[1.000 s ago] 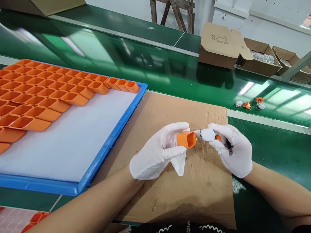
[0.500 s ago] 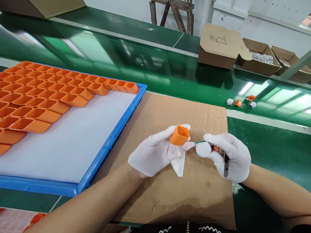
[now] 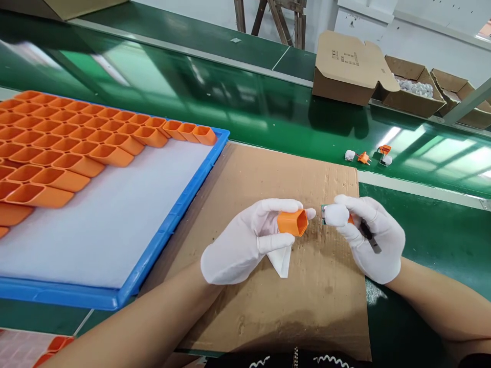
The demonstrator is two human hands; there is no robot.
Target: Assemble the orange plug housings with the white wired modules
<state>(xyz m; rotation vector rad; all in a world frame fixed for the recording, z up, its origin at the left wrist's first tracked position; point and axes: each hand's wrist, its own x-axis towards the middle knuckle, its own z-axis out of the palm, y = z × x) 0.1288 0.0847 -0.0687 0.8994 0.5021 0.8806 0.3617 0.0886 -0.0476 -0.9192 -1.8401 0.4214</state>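
My left hand [image 3: 240, 248], in a white glove, grips an orange plastic housing [image 3: 292, 223] between thumb and fingers, its open end turned to the right. Across a small gap, my gloved right hand [image 3: 383, 243] pinches a white-wrapped circuit board [image 3: 336, 215]. A green edge shows at its left end and a bit of orange at its right. Tucked against the right palm is a dark, flat-ended tool [image 3: 375, 244], perhaps tweezers; most of it is hidden. Under my left hand lies a folded white paper [image 3: 282, 265] on the cardboard sheet [image 3: 307, 312].
To the left, a blue-rimmed tray [image 3: 169, 231] holds rows of orange housings [image 3: 72, 164]. Beyond the cardboard, small white and orange plug parts [image 3: 363, 158] lie on the green belt [image 3: 268, 117]. Cardboard boxes [image 3: 341, 92] stand at the back right, one containing white pieces [image 3: 418, 88].
My left hand has tipped the housing so its opening faces right rather than up. My right hand has moved slightly up and right, drawing the board away from the left fingers.
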